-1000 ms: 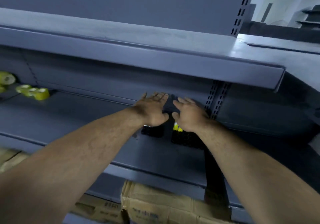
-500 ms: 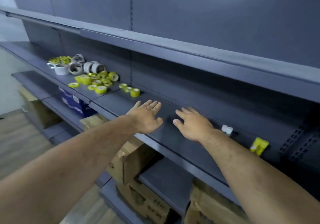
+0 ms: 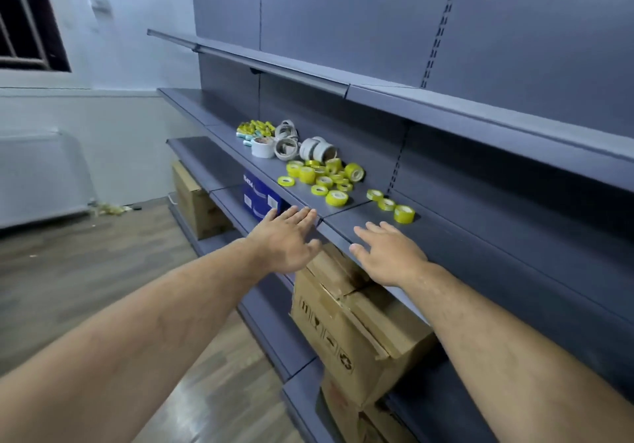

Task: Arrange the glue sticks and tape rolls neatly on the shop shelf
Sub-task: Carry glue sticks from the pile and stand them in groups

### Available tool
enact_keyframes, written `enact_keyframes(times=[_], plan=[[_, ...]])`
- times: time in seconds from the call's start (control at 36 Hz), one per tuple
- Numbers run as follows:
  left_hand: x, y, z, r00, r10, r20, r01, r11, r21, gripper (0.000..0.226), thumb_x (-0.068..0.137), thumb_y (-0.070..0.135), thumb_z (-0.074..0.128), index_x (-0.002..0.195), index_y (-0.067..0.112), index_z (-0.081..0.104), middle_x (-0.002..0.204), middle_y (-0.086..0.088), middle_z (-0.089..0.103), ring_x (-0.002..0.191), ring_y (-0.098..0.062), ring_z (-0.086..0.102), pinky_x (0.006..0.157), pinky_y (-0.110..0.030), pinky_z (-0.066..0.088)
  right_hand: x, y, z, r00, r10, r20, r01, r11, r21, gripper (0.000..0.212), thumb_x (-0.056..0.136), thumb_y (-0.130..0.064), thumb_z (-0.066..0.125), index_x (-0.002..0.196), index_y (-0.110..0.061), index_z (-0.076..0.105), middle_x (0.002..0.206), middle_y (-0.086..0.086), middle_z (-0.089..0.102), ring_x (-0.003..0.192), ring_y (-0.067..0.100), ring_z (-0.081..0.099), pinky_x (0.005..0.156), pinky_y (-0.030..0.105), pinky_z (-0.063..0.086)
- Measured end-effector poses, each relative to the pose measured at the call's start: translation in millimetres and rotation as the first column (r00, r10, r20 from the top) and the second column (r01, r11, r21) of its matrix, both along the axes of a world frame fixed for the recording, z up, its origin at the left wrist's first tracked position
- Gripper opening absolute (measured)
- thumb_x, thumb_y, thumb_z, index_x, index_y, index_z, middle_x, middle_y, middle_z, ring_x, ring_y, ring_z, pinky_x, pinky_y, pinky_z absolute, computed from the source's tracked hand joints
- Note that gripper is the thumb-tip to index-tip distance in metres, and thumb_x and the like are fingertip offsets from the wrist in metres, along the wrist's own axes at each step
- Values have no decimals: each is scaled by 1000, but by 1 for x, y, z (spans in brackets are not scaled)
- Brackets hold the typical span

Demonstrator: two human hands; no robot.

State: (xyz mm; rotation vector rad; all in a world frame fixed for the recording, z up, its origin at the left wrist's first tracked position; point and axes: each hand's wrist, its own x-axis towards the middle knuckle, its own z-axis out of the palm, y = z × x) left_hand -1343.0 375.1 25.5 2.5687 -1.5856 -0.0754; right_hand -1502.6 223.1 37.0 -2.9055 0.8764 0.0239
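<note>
Fingers [image 3: 298,214] straight and released on both hands, nothing held. Left hand [image 3: 288,240] at the shelf [image 3: 446,236] lip, right hand [image 3: 391,257] over it; contact unclear.

Yellow rolls [image 3: 322,176] near at 12 o'clock, mostly flat with cores up. White rolls [image 3: 291,146] and glue sticks [image 3: 255,128] lie beyond at 11.

The scatter's long axis runs 10 to 4 along the shelf.

Likely best: gather the three strays [image 3: 387,203] first, then sort by kind.

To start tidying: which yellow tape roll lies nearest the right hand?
The rightmost yellow roll, last of the three set apart, just beyond the right hand.
</note>
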Motion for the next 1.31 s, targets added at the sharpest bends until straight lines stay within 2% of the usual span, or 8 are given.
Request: enact_keyframes(times=[0.25,0.42,0.53,0.67,0.83,1.03,1.25,1.31], plan=[[119,-8,-10,990,143,-16,-143,990,0,71,99,55,20,159,25,-2,166,6,-4,153,-13,-6,124,-44,-4,145,-32,-12,988,145,46,-147,989,32,56,105,-50,34,158,-30,29,167,-4,19,154,19,9,122,37,15],[209,-17,7,965,264,15,-264,965,-11,72,99,55,22,160,25,-1,167,4,-1,153,-15,-3,124,-45,0,255,-60,-5,968,242,67,-244,970,16,53,105,-48,34,155,-31,35,165,-5,23,153,20,14,120,38,21],[258,-27,13,947,321,11,-320,946,-41,70,100,54,22,160,24,0,167,4,1,153,-15,-2,124,-45,1,324,-77,-5,954,294,54,-295,956,4,55,104,-48,34,157,-32,30,166,-4,20,154,20,11,123,37,17],[322,-42,8,944,330,17,-330,944,-23,71,100,54,22,160,24,0,167,3,2,153,-16,-1,124,-45,1,396,-90,-7,942,336,21,-336,942,-3,54,105,-45,32,157,-31,28,167,-4,19,154,21,10,122,37,17],[419,-50,4,943,331,-4,-331,943,-40,70,101,53,22,160,23,0,167,4,1,153,-15,-1,124,-43,-1,495,-98,-11,938,343,45,-342,939,-31,52,104,-44,33,154,-29,35,162,-3,30,151,20,19,118,46,29],[547,-50,7,954,300,-18,-300,953,-32,70,100,54,20,160,24,0,166,6,-1,153,-13,-3,124,-44,-1,612,-97,-10,948,316,-27,-317,948,-21,51,106,-42,32,155,-26,34,163,2,28,151,24,19,120,42,24],[672,-68,11,971,240,-6,-240,971,-5,68,101,52,20,160,23,0,166,6,0,153,-14,-2,124,-44,-1,722,-109,-11,966,256,-35,-256,966,-18,42,106,-37,35,140,-17,50,148,7,46,142,28,33,113,45,34],[697,-81,6,975,221,-7,-221,975,-14,67,101,52,21,160,24,2,167,6,2,153,-14,-1,124,-43,-1,746,-121,-16,966,255,-44,-257,965,-44,37,105,-33,37,133,-16,54,139,7,51,136,29,38,107,43,38]])
